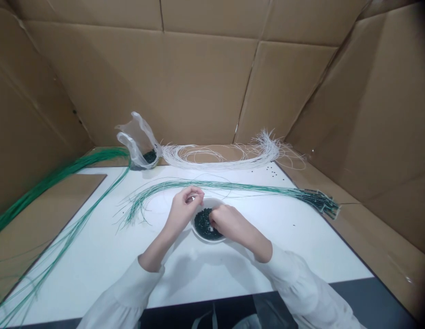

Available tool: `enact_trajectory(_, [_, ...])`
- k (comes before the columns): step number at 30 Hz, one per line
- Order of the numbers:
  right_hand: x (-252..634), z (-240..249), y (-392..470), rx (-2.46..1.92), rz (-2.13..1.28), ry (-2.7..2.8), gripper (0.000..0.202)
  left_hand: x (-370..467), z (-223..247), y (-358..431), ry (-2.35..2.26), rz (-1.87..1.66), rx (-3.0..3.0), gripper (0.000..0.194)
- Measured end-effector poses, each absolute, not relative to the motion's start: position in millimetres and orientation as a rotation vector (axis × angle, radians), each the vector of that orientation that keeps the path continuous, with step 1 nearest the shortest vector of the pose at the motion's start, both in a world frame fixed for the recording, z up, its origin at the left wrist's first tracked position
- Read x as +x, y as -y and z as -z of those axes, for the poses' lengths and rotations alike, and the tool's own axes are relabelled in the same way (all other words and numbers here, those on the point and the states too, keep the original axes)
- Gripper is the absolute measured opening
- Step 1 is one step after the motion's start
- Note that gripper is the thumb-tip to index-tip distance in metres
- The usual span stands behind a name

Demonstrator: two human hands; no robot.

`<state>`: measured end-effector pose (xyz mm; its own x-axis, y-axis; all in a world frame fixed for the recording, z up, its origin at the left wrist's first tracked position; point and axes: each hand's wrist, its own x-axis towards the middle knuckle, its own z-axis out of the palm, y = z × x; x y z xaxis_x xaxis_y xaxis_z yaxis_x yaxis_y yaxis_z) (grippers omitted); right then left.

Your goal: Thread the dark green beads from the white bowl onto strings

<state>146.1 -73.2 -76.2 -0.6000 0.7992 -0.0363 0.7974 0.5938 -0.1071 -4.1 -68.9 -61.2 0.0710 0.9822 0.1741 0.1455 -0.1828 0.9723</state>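
A white bowl (208, 240) of small dark green beads (204, 225) stands on the white tabletop between my hands. Above its left rim, the fingers of my left hand (185, 206) are closed in a pinch on a thin white strand (199, 195); part of the strand curves faintly beyond the hand. My right hand (230, 222) reaches into the bowl from the right. Its fingers are bent together at the beads, and whatever lies between the fingertips is hidden.
Behind the bowl lies a long bundle of green strands (246, 186) with dark beaded ends at right. Further back are a coil of white strands (219, 163) and a plastic bag (139, 141) holding dark beads. More green strands (71, 171) hang left. Cardboard walls (205, 82) enclose the table.
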Motion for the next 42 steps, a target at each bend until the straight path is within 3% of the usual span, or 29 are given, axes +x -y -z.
enact_trajectory(11, [146.7,81.0,68.5,-1.195,-0.463,2.756,0.018,-2.3,60.7,71.7,-1.156,-1.219,1.464,0.005])
enact_trajectory(17, [144.1,78.9,68.7,-1.171,-0.502,2.772,0.012,-2.0,64.6,68.2,-1.191,-1.185,1.427,0.018])
enact_trajectory(26, [148.6,74.6,68.2,-1.121,-0.633,2.681,0.012,-2.3,62.3,69.3,-1.260,-1.194,1.396,0.014])
enact_trajectory(31, [154.8,71.8,67.8,-1.122,-0.760,2.568,0.011,-3.6,64.8,66.2,-1.134,-1.182,1.280,0.022])
enact_trajectory(42, [162.2,66.8,63.5,-1.085,-0.728,2.427,0.016,-7.0,65.9,66.9,-1.089,-1.190,1.320,0.025])
